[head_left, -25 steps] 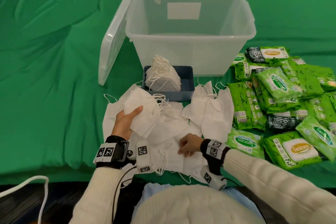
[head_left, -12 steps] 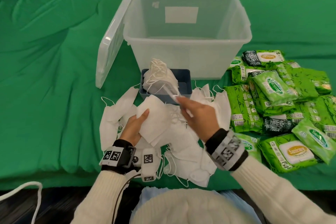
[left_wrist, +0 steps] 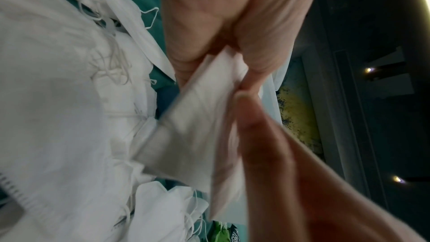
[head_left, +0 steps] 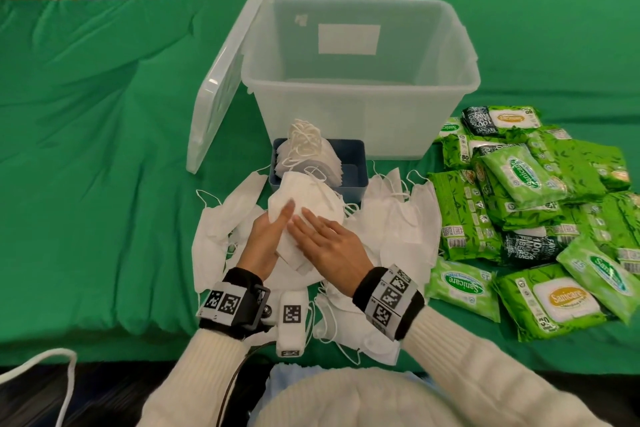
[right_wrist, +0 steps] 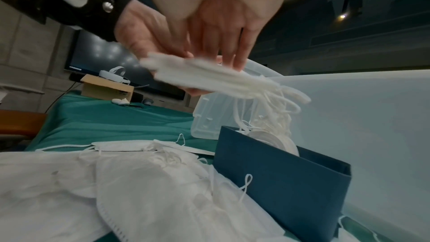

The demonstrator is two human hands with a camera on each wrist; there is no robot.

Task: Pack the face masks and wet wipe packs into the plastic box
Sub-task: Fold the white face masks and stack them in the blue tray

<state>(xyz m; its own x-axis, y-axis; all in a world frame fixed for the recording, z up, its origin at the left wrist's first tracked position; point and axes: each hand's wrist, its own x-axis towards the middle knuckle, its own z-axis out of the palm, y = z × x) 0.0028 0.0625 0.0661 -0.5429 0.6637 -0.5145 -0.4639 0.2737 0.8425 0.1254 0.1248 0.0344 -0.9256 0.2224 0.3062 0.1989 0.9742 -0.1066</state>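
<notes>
The worktop (head_left: 104, 149) has a green cloth over it. Toward its far edge, near the middle, stands the clear plastic box (head_left: 360, 107), open, with its lid (head_left: 228, 73) leaning upright against the box's left wall. Along the right side of the worktop lies a heap of green wet wipe packs (head_left: 540, 218), overlapping each other, just beside the box's right front corner. In front of the box, touching it or nearly so, sits a small blue tray (head_left: 353, 177) with a stack of folded masks (head_left: 304, 152) standing in it. Loose white face masks (head_left: 405, 229) are spread near the front edge, between the tray and the person, under both hands.

Both hands are raised a little above this pile and hold a thin bundle of masks (head_left: 304, 198) between them. The left hand (head_left: 263, 246) grips the bundle's left edge, thumb on top and fingers curled underneath. The right hand (head_left: 329, 246) lies on top with fingers (right_wrist: 235, 51) straight and pressed flat on it.
</notes>
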